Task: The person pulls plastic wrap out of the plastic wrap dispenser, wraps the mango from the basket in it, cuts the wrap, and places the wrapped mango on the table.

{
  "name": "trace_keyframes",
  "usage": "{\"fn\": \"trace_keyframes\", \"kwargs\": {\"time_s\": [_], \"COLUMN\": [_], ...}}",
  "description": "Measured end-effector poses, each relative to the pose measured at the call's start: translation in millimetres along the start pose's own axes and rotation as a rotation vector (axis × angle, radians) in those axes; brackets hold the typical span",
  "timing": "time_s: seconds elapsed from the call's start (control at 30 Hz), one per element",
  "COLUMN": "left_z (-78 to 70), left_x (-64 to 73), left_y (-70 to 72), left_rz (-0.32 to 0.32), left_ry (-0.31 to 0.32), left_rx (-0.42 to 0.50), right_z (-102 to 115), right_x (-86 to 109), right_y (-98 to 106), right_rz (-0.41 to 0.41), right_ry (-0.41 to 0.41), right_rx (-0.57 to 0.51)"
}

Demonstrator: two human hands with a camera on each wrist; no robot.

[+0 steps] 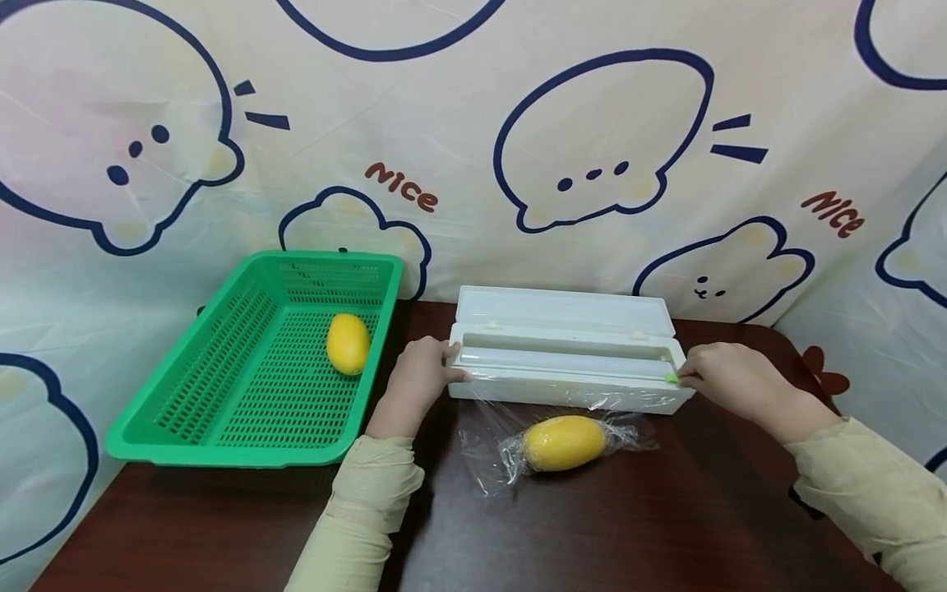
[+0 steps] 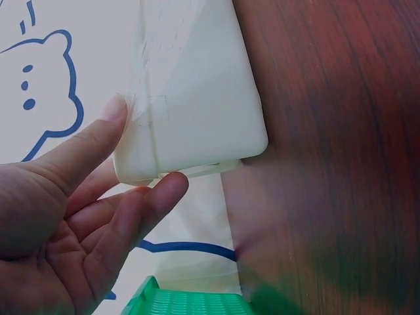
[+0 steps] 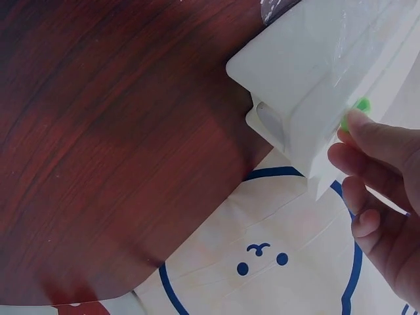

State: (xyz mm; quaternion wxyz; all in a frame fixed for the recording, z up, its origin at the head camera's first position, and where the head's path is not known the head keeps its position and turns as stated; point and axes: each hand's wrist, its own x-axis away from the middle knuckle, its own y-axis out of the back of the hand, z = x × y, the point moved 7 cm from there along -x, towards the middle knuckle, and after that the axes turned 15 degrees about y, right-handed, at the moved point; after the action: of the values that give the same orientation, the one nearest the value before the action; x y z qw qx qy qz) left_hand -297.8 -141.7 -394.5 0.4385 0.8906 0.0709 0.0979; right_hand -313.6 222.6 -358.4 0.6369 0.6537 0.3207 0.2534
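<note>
A white cling film dispenser (image 1: pixel 547 393) lies lengthwise at the back of the table, lid raised, its film roll (image 1: pixel 562 359) showing inside. My left hand (image 1: pixel 420 372) grips its left end; in the left wrist view the thumb (image 2: pixel 113 111) lies along one side and the fingers curl at the end. At the right end, my right hand (image 1: pixel 728 376) pinches the small green slide cutter (image 3: pixel 362 105) on the dispenser's front edge. Film hangs from the front toward a yellow oval fruit (image 1: pixel 565 443), which lies wrapped in clear film with loose, crumpled ends.
To the left stands a green slotted basket (image 1: pixel 214 455) with one unwrapped yellow fruit (image 1: pixel 348 344) at its right side. Behind the dark wooden table (image 1: pixel 592 534) hangs a white cloth (image 1: pixel 459 123) printed with cartoon outlines, close behind the dispenser's raised lid.
</note>
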Motion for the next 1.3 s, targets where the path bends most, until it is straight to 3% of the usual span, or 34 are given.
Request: {"fn": "trace_keyframes", "kwargs": {"time_s": [1.03,1.3], "left_z": [1.8,1.3], "left_x": [1.2,-0.4], "left_y": [-0.8,-0.9], "left_rz": [0.012,0.017], "left_ry": [0.011,0.015], "left_rx": [0.012,0.016], "right_z": [-1.3,-0.5], "right_x": [2.1,1.9], "right_y": [-2.7,0.4], "right_rz": [0.033,0.035], "right_ry": [-0.023,0.012], "right_rx": [0.016,0.059]}}
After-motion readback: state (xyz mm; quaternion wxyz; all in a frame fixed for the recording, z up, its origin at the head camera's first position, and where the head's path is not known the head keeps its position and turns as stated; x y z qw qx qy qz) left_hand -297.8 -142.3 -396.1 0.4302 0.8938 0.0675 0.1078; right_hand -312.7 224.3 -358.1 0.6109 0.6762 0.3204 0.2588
